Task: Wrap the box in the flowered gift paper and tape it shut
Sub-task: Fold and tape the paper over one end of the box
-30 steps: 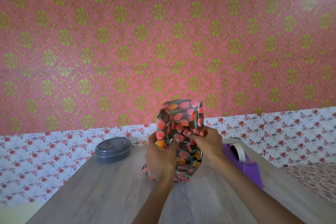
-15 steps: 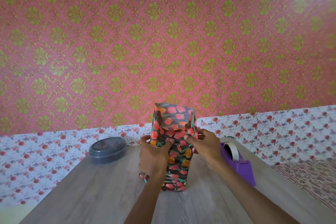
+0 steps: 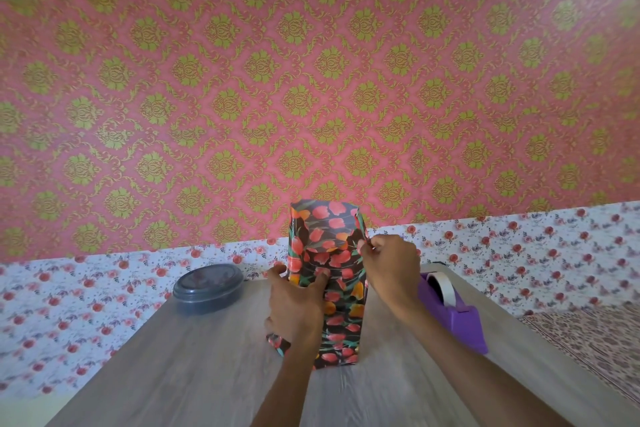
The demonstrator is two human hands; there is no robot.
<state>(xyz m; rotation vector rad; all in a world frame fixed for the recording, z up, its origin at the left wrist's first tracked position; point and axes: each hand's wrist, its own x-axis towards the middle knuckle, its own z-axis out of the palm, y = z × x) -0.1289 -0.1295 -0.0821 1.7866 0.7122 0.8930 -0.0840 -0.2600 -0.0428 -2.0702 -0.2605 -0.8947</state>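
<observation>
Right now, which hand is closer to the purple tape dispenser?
The right hand, pinching the paper at the right edge of the box, just left of the tape dispenser. The left hand holds the box's other side.

At the frame's lower centre, the box (image 3: 341,302) stands upright on the wooden table (image 3: 194,378), wrapped in dark flowered gift paper (image 3: 325,229). The left hand (image 3: 298,305) grips its left side; the right hand (image 3: 389,270) pinches the paper's upper right edge. A grey lidded container (image 3: 207,288) sits left, a purple tape dispenser (image 3: 453,308) right.

Left hand (image 3: 297,303) gripping wrapped box (image 3: 341,308), right hand (image 3: 391,269) pinching paper edge (image 3: 361,227), forearms extended
</observation>
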